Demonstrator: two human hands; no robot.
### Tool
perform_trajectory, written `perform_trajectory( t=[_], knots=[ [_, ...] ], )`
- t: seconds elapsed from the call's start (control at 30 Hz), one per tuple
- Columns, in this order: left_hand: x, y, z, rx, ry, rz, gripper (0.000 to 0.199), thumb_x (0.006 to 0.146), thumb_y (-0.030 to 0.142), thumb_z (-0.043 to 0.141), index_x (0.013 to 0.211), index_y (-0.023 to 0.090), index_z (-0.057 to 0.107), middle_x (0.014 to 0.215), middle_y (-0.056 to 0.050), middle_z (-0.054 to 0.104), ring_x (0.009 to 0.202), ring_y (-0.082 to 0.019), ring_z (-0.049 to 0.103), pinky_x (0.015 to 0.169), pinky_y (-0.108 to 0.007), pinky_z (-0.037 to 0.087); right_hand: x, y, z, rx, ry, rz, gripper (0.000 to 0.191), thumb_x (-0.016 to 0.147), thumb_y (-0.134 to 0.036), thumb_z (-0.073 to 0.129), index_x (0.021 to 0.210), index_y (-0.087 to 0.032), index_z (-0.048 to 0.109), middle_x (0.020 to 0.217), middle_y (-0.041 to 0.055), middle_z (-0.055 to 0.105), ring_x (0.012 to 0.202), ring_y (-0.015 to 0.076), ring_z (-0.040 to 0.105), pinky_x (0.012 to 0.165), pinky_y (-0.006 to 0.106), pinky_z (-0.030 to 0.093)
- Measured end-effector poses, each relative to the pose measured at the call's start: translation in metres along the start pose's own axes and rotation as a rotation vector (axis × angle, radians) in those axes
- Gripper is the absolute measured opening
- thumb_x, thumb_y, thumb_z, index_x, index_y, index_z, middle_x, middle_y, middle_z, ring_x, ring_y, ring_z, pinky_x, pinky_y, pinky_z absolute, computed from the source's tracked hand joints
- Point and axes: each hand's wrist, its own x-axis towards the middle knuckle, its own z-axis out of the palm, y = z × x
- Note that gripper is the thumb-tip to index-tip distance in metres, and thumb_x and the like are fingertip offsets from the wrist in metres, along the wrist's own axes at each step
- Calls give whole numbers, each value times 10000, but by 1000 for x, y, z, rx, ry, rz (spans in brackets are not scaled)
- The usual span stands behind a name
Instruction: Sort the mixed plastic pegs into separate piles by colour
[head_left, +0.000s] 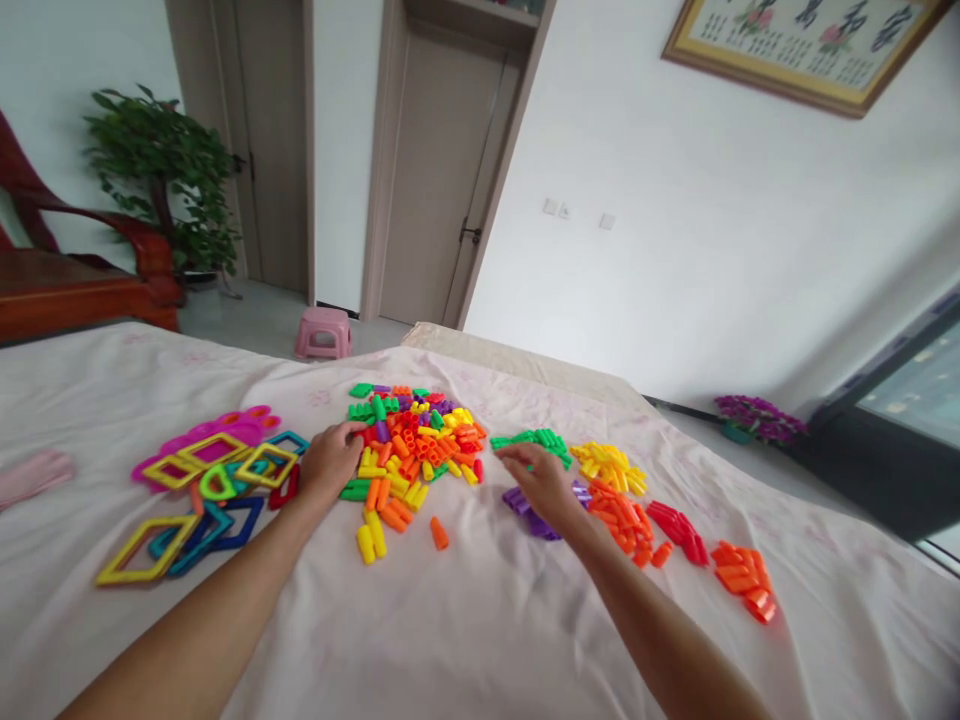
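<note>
A mixed heap of small plastic pieces [409,440] in red, orange, yellow, green and purple lies on the pale cloth. My left hand [331,460] touches the heap's left edge; what its fingers hold, if anything, is too small to tell. My right hand [536,480] is over the gap between the green pile [551,440] and the purple pile [531,512], fingers stretched out and bent a little, with nothing visible in them. Further right lie a yellow pile [609,466], an orange pile [622,518], a red pile [679,530] and another orange pile [741,572].
Coloured frame shapes [146,550] and a pink tray-like piece [176,445] lie at the left, near a pink cloth [36,477]. A lone orange piece [439,533] sits in front of the heap. Beyond the cloth stands a pink stool [324,332].
</note>
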Motion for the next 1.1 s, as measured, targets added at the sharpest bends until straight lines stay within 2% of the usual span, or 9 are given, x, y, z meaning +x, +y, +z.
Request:
perform_trajectory(
  t=[0.07,0.13,0.23,0.33,0.6,0.67,0.8,0.87,1.1],
  knots=[
    [-1,1,-1,-1,1,-2,379,915,329,461,1177,214,709,1197,-98,726,1097,-255,651,915,-334,470,-15,-34,32,52,-117,-120,198,898,-257,572,1003,-234,739,1038,48,750,998,226,671,944,384,501],
    [-1,1,-2,-2,5,3,373,915,320,464,1175,215,711,1194,-97,729,1092,-254,653,903,-331,471,-27,-55,59,48,-190,-183,229,888,-189,589,1067,-243,720,1097,54,733,1057,227,650,975,387,489],
    [0,0,0,-1,16,20,362,912,307,470,1163,216,713,1180,-89,735,1079,-242,656,891,-316,469,-35,-69,88,-42,-223,-212,312,891,-172,611,1190,-234,675,1208,81,691,1125,241,613,1004,399,472],
    [1,-3,3,7,27,18,349,902,306,481,1150,232,715,1162,-61,743,1056,-231,662,874,-305,470,-37,-70,103,-136,-174,-202,316,909,-198,621,1222,-217,657,1251,97,663,1139,248,591,1011,408,457],
    [2,-6,7,39,48,38,353,901,306,483,1163,249,713,1150,-50,742,1020,-216,667,844,-292,476,-46,-64,104,-179,-68,-215,163,919,-145,570,1033,-203,671,973,74,664,947,219,599,885,363,489],
    [1,-6,7,48,52,46,354,903,302,479,1162,246,713,1149,-54,740,1021,-221,665,848,-297,477,-47,-64,103,-170,-54,-232,187,921,-136,560,1060,-200,667,1021,86,669,974,225,599,900,375,490],
    [0,-4,5,50,53,47,346,910,304,477,1156,238,711,1145,-64,735,1049,-227,655,890,-304,472,-48,-69,100,-152,-100,-341,368,936,-155,555,1299,-203,594,1314,112,619,1173,253,557,1011,421,458],
    [-1,-3,4,42,46,45,342,908,302,487,1160,229,706,1150,-70,730,1065,-223,651,906,-299,468,-49,-71,100,-148,-138,-373,378,960,-180,536,1334,-216,578,1348,102,608,1202,251,548,1019,419,454],
    [-4,-1,4,-8,15,22,349,895,261,499,1193,229,676,1195,-68,696,1015,-192,658,808,-268,477,-49,-72,98,-168,-158,-298,220,911,-188,629,1127,-203,666,1040,79,675,981,225,595,895,372,481]
  ],
)
